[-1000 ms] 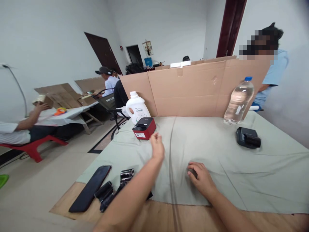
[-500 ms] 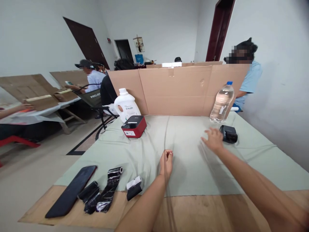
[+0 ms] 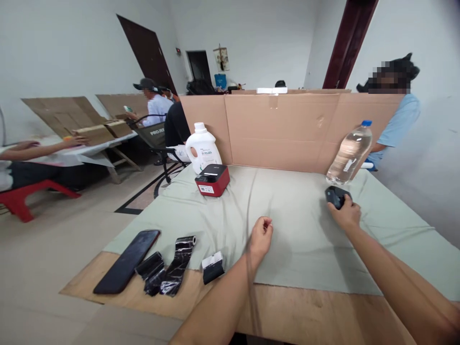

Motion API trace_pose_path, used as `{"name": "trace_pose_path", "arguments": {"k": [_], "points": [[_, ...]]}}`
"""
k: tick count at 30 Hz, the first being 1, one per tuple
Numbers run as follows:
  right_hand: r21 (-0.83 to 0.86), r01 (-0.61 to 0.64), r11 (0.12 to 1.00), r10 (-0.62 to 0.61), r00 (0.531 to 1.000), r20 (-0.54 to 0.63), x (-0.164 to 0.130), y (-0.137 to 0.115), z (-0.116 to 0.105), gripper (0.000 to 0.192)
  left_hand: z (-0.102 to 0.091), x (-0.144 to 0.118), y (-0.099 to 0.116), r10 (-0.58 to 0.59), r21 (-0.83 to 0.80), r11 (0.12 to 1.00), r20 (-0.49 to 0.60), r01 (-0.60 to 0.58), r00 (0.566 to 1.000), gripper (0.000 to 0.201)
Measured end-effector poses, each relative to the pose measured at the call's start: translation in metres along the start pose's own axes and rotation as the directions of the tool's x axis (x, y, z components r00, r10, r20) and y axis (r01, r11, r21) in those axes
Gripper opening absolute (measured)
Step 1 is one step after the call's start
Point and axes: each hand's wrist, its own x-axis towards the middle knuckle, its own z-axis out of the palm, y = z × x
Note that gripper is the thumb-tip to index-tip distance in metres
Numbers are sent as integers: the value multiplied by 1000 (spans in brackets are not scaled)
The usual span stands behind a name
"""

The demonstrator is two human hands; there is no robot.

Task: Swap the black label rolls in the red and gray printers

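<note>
My right hand closes on a small black box-shaped device on the pale green cloth.

Head view: my right fingers wrap the near end of the device, which rests on the cloth just in front of a clear plastic water bottle with a blue cap. My left hand hovers low over the middle of the cloth, its fingers curled loosely inward and holding nothing. Beyond its fingertips sits a red and black box-shaped printer, with a white plastic jug behind it. To the left of my left wrist lie a small black roll with a white label, a strip of glossy black ribbon and a black smartphone on the wooden tabletop. A brown cardboard screen stands along the far edge.
</note>
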Motion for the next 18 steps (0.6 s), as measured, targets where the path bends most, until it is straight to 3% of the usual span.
{"name": "trace_pose_path", "arguments": {"k": [2, 5, 7, 9, 11, 13, 16, 18], "points": [[129, 262, 956, -261, 965, -25, -33, -21, 0, 80, -1, 0, 3, -45, -152, 987, 66, 55, 997, 21], [234, 565, 791, -561, 823, -89, -104, -53, 0, 75, -3, -4, 13, -137, -484, 830, 302, 276, 943, 56], [231, 644, 729, -646, 759, -81, -153, -70, 2, 75, -6, -8, 21, -147, -615, 680, 419, 399, 896, 76], [250, 657, 711, -671, 741, -40, -191, -80, 4, 77, -9, -11, 27, -163, -656, 619, 431, 432, 888, 95], [346, 610, 713, -649, 761, -6, -208, -83, 6, 75, -12, -12, 30, -192, -650, 638, 384, 412, 903, 112], [521, 486, 702, -583, 812, 29, -204, -81, 6, 64, -15, -10, 31, -205, -629, 669, 358, 397, 911, 120], [768, 145, 624, -370, 920, 127, -179, -78, 6, 52, -16, -7, 30, -196, -606, 675, 401, 420, 895, 119], [850, -60, 523, -271, 934, 233, -167, -76, 8, 56, -15, -6, 27, -169, -574, 688, 467, 443, 868, 118]]}}
